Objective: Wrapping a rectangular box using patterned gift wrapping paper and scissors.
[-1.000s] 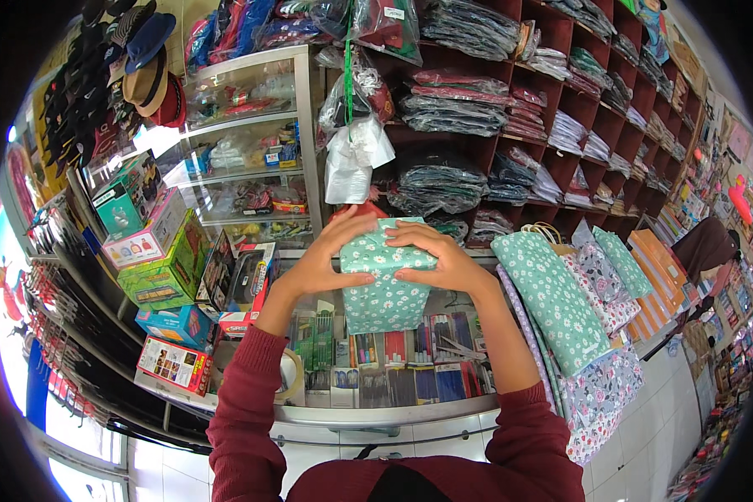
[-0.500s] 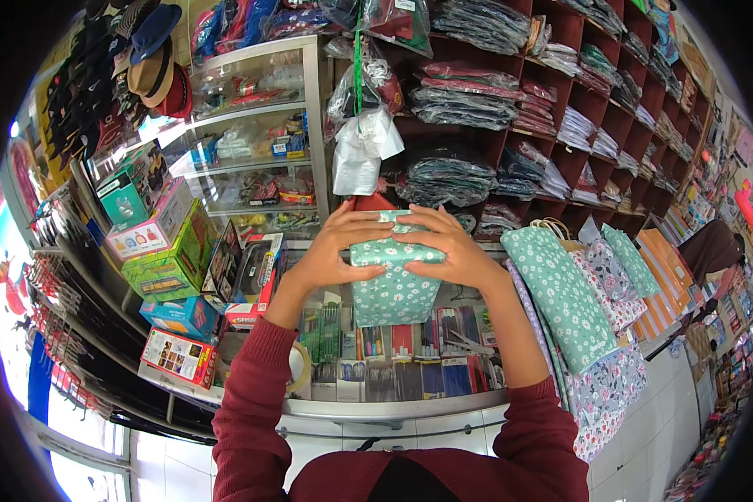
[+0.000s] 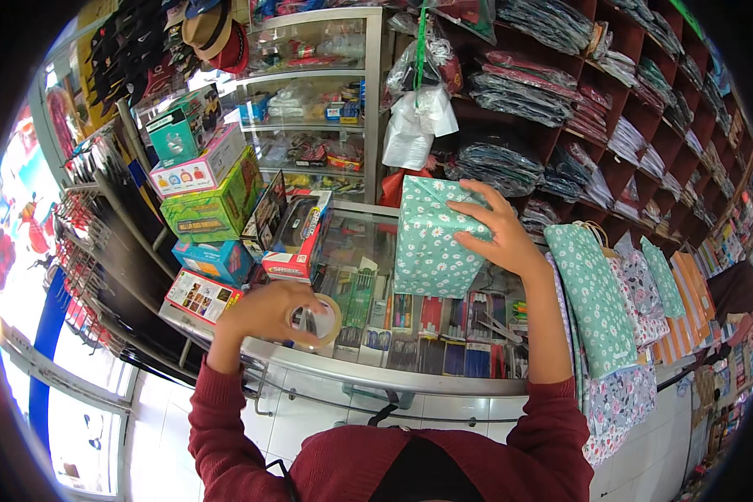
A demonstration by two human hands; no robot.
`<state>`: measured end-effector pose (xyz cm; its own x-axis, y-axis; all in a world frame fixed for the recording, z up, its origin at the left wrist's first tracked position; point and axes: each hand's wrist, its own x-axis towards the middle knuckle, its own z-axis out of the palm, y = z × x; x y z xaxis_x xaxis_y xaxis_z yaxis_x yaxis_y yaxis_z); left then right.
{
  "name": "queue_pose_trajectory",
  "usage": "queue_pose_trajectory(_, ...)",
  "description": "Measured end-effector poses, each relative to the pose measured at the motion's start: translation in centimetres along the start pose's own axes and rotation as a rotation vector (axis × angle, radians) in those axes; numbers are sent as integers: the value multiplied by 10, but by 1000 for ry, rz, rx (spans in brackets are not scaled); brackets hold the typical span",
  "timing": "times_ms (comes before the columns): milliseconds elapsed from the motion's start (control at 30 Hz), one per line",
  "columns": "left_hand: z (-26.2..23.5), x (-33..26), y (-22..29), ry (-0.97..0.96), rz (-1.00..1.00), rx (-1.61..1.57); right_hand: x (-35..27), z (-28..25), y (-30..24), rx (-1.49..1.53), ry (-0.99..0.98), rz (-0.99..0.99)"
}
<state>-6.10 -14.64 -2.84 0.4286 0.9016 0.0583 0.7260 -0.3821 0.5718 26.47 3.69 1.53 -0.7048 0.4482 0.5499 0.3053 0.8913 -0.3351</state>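
Observation:
A box wrapped in green daisy-patterned paper (image 3: 437,251) stands upright on the glass counter, its paper folded over at the top. My right hand (image 3: 504,227) holds it from the upper right, fingers spread over the top and thumb against the near side. Down at the counter's front left, my left hand (image 3: 268,311) is closed round a roll of clear tape (image 3: 335,325). Part of the roll is hidden by that hand, and the fingertips are only partly visible.
The glass display counter (image 3: 368,381) holds pens and other stationery under its top. Boxed toys (image 3: 205,209) are stacked at the left. Rolls of patterned wrapping paper (image 3: 594,293) lean at the right. Shelves of bagged clothes (image 3: 519,96) rise behind, with white plastic bags (image 3: 418,125) hanging in front.
My left hand has left the wrapped box and moved down and left to the tape roll. My right hand stays at the box's top. The view has shifted, so the counter appears further right.

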Motion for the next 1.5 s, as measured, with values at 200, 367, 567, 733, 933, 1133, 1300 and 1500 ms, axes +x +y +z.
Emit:
queue_pose_trajectory(200,38,-22,-16,85,72,302,2,1,-4,-8,4,14)
queue_pose_trajectory(367,26,11,-3,492,150,-372,1,3,-1,-33,45,3)
queue_pose_trajectory(567,-10,124,46,714,359,-184,4,6,-2,-54,67,-21)
queue_pose_trajectory(733,-23,181,36,614,473,277,-3,7,-4,-18,107,-16)
queue_pose_trajectory(933,-22,180,36,444,342,-64,-5,8,-5,19,114,10)
queue_pose_trajectory(1133,-7,191,36,494,506,21,-3,14,-2,119,152,1)
queue_pose_trajectory(1300,-5,191,41,534,406,-14,-4,20,19,601,345,4)
queue_pose_trajectory(1500,-5,191,38,531,417,-17,14,8,20,561,464,236)
